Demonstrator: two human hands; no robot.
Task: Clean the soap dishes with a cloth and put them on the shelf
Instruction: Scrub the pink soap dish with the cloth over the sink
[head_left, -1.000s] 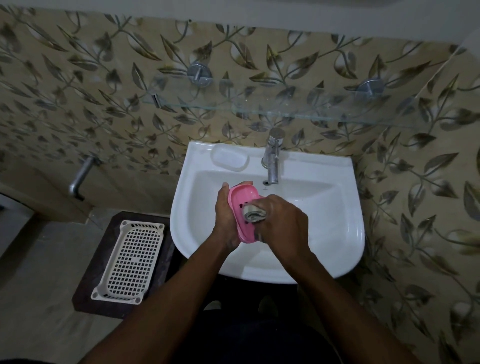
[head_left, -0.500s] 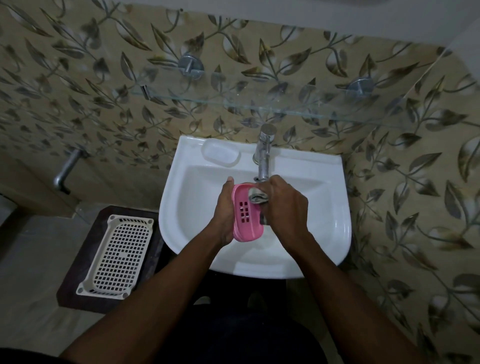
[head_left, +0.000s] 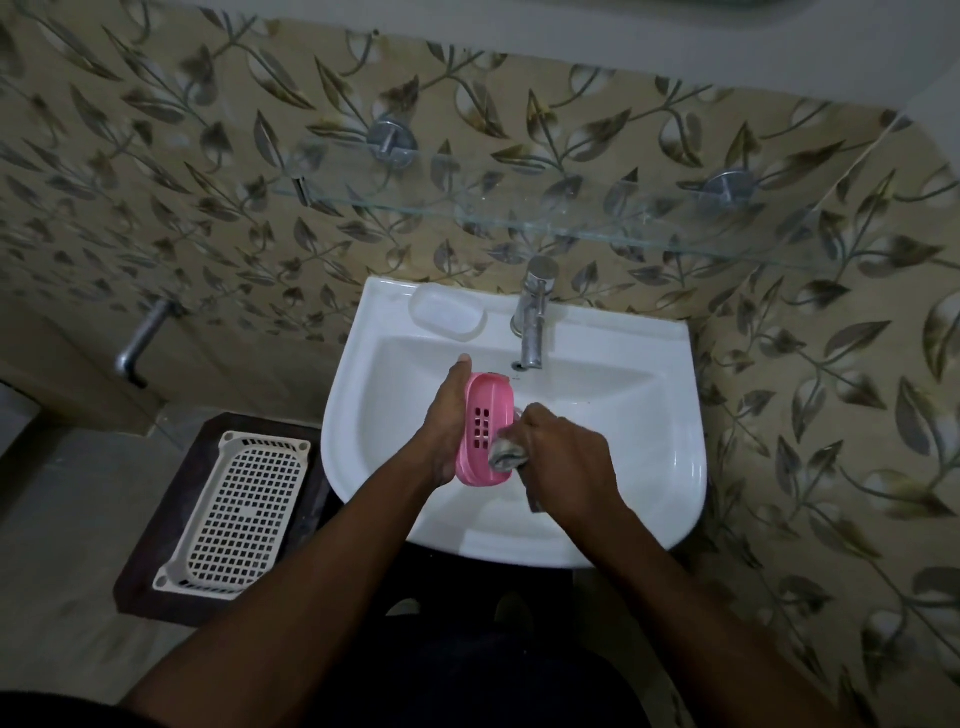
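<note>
Over the washbasin (head_left: 670, 415), a pink soap dish (head_left: 480, 415) clasped in the left hand (head_left: 441, 426) is wiped with a cloth (head_left: 506, 453) bunched in the right hand (head_left: 566, 457) (the glass shelf (head_left: 519, 218) above awaits it next).

Pink soap dish (head_left: 485, 426), white sink (head_left: 623, 415), cream basket (head_left: 239, 514), beige leaf-patterned wall tiles (head_left: 156, 182).
</note>
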